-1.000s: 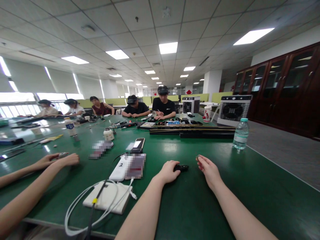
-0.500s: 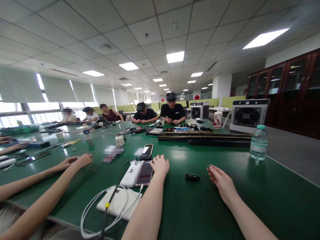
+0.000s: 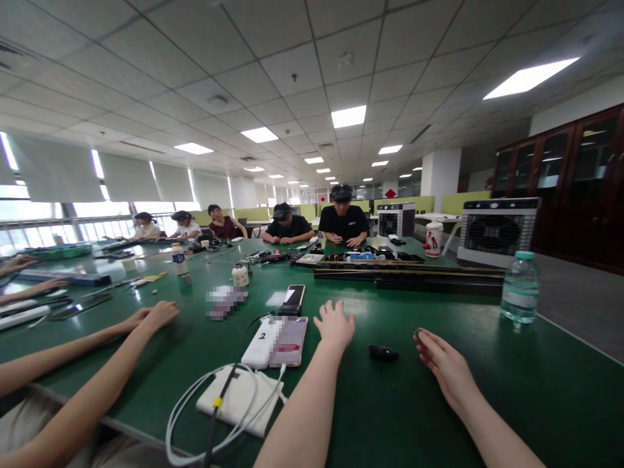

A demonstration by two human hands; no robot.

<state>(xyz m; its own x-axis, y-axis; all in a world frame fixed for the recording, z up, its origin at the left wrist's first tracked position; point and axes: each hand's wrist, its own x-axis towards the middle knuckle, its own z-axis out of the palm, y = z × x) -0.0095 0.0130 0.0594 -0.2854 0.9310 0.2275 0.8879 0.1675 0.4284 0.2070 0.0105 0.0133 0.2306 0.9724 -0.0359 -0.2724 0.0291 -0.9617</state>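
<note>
My left hand [image 3: 336, 325] hovers or rests over the green table with its fingers spread, just right of a phone [image 3: 288, 344] whose screen is lit. It holds nothing. My right hand [image 3: 441, 361] pinches a small dark round piece [image 3: 418, 335] between thumb and fingertips; the piece is too small to name. A short black object [image 3: 383, 353], rounded and narrower at one end, lies on the table between my hands. Left of the phone is a white power bank [image 3: 258, 344] marked 2.
A white cable [image 3: 170, 429] loops over a white pouch [image 3: 234, 396]. A water bottle [image 3: 519, 289] stands at the right. Long black strips [image 3: 439, 286] lie beyond my hands. A co-worker's hands [image 3: 156, 316] are at the left; other people sit across the table.
My left hand has moved right, off the phone's edge, and its fingers have spread. The phone's screen has lit up. My right hand still pinches the small piece. The view has shifted slightly.
</note>
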